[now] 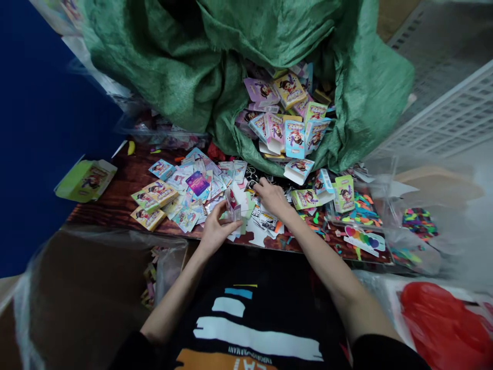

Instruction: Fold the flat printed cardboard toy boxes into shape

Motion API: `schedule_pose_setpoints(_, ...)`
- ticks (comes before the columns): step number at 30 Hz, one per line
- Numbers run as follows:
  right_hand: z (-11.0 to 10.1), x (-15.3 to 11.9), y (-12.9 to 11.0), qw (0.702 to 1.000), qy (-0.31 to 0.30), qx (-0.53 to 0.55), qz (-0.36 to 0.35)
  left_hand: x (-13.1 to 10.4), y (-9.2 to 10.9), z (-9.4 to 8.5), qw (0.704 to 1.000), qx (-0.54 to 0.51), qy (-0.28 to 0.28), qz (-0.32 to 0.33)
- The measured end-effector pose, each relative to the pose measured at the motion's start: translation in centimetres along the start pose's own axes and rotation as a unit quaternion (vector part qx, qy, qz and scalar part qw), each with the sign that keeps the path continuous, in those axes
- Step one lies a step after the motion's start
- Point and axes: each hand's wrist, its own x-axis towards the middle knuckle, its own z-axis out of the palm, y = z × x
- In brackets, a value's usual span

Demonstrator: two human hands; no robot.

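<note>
My left hand [219,229] is closed around a small pinkish-purple cardboard box [233,206], held upright over the table. My right hand [272,198] is over a heap of small black and white items [253,176], fingers bent together at its edge; what they pinch, if anything, is too small to make out. To the left of my hands lie many loose printed cards [187,217], a dark purple card [197,183] on top. Several closed small boxes [149,219] sit left of the cards. Below my right hand are black-and-white paper pieces [265,220].
A large green woven sack [169,77] spills open boxes [295,137] onto the back of the wood-patterned table [127,169]. Colourful small pieces [364,208] lie at right. An open green box [89,180] stands far left. A cardboard carton [77,298] is below; a red bag [442,324] is lower right.
</note>
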Motion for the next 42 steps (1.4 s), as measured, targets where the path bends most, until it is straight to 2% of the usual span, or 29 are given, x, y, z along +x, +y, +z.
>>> schedule_pose_setpoints(2, -0.7, -0.3, 0.3, 0.999, 0.033, 0.003, 0.017, -0.1, 0.0, -0.4, 1.0, 0.008, 0.01, 0.004)
schedule_pose_setpoints(5, -2.7, -1.9, 0.7, 0.987, 0.138, 0.082, 0.018, 0.0, -0.1, -0.9, 0.999, 0.026, 0.02, 0.018)
schedule_pose_setpoints(8, -5.2, -3.5, 0.8, 0.95, 0.24, 0.198, 0.004, 0.2, -0.2, -0.9, 0.998, 0.062, 0.005, 0.033)
schedule_pose_setpoints(10, -6.9, -4.3, 0.7, 0.921, 0.274, 0.278, 0.009, 0.3, -0.3, -0.6, 0.994, 0.097, -0.004, 0.053)
schedule_pose_setpoints(12, -8.4, -4.9, 0.5, 0.888, 0.269, 0.373, 0.025, 0.4, -0.4, -0.3, 0.988, 0.136, -0.01, 0.079)
schedule_pose_setpoints(14, -9.4, -5.3, 0.3, 0.842, 0.238, 0.482, 0.049, 0.4, -0.5, -0.2, 0.979, 0.173, -0.015, 0.106)
schedule_pose_setpoints(17, -10.2, -5.8, -0.3, 0.763, 0.167, 0.618, 0.085, 0.3, -0.6, 0.0, 0.965, 0.222, -0.013, 0.137)
schedule_pose_setpoints(19, -10.2, -6.0, -0.8, 0.73, 0.108, 0.667, 0.102, 0.2, -0.6, 0.0, 0.957, 0.243, -0.011, 0.155)
schedule_pose_setpoints(20, -10.0, -6.0, -1.0, 0.722, 0.076, 0.679, 0.109, 0.1, -0.5, 0.1, 0.955, 0.249, -0.013, 0.162)
schedule_pose_setpoints(22, -9.4, -6.0, -1.5, 0.73, 0.012, 0.673, 0.119, -0.1, -0.6, 0.1, 0.951, 0.257, -0.017, 0.173)
schedule_pose_setpoints(25, -8.6, -5.9, -2.0, 0.784, -0.068, 0.608, 0.103, -0.3, -0.7, 0.0, 0.946, 0.267, -0.026, 0.183)
schedule_pose_setpoints(27, -8.6, -5.7, -2.3, 0.821, -0.103, 0.557, 0.071, -0.3, -0.7, 0.0, 0.943, 0.272, -0.033, 0.188)
schedule_pose_setpoints(29, -9.0, -5.5, -2.4, 0.845, -0.129, 0.517, 0.039, -0.3, -0.7, 0.0, 0.941, 0.277, -0.04, 0.19)
schedule_pose_setpoints(32, -9.9, -5.1, -2.8, 0.89, -0.14, 0.433, 0.023, -0.4, -0.5, 0.3, 0.935, 0.291, -0.041, 0.198)
schedule_pose_setpoints(36, -10.1, -4.1, -4.5, 0.975, -0.096, 0.191, 0.059, -0.5, -0.4, 0.9, 0.926, 0.304, -0.044, 0.221)
schedule_pose_setpoints(39, -9.3, -3.6, -5.9, 0.993, -0.068, 0.053, 0.077, -0.3, -0.6, 1.3, 0.925, 0.306, -0.036, 0.221)
schedule_pose_setpoints(42, -8.6, -3.4, -6.1, 0.992, -0.09, 0.073, 0.042, 0.0, -0.8, 1.3, 0.931, 0.302, -0.012, 0.205)
